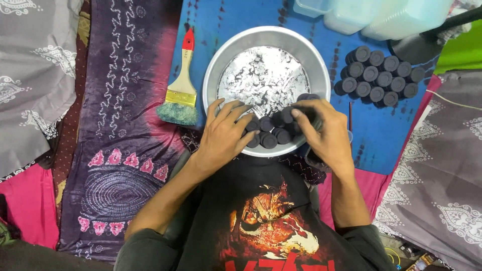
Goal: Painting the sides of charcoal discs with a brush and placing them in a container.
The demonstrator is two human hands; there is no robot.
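Both hands work at the near rim of a round metal pan (228, 52) that sits on a blue cloth (374, 135). The left hand (221, 135) lies palm down over the pan's near-left edge, fingers spread and loose, its fingertips touching a cluster of dark round pucks (271, 138) gathered inside the pan against the near wall; its grip is open, resting on them and holding none. The right hand (326, 133) comes in from the near-right, its fingers curled over the top of the same cluster, thumb tip pressed to one puck; its grip is closed on pucks at the right end of the group, though how many it holds is hidden under the fingers. The rest of the pan floor is bare metal smeared with black dust. To the right of the pan, well apart from the hands, a second batch of pucks (379, 75) stands packed in tidy rows on the blue cloth. Left of the pan lies a paintbrush (183, 83) with a red handle tip, wooden grip and teal bristles, its bristles toward the person. Pale plastic tubs (381, 15) stand at the far edge. Patterned fabrics (120, 100) surround everything.
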